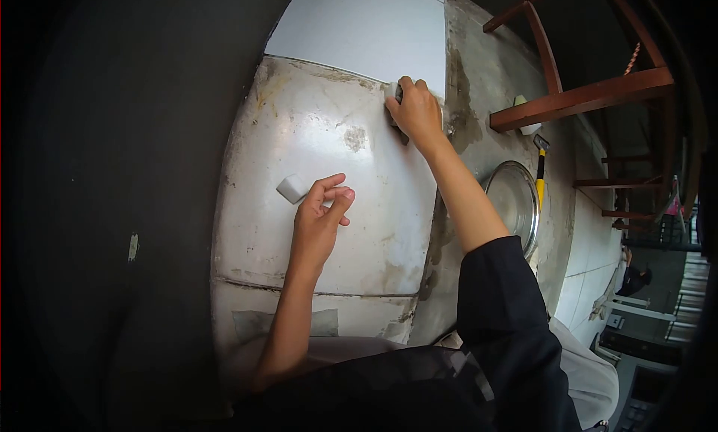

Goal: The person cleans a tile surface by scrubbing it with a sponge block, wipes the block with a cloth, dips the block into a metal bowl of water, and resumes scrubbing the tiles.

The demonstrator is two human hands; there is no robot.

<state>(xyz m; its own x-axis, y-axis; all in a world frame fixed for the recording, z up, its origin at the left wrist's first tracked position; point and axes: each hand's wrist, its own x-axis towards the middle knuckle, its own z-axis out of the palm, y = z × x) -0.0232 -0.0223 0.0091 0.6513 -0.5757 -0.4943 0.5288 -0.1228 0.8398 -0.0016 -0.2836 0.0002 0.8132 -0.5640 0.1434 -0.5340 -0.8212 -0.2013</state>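
Observation:
My right hand (419,116) is closed around a small pale block (393,92), at the lower edge of a large white tile (366,28). The fingers hide most of that block, and a dark strip lies just below it. My left hand (318,221) hovers over a stained, whitish tile (299,140), its fingers loosely bent and apart, with nothing visibly gripped. Right behind its fingertips lies a white block (292,188), partly covered by the hand; I cannot tell whether they touch.
To the right stand a round metal basin (535,215) and a yellow-and-black handled tool (541,170). A reddish-brown wooden frame (583,100) rises at the upper right, another pale block (531,129) beside it. A dark wall (134,170) runs along the left.

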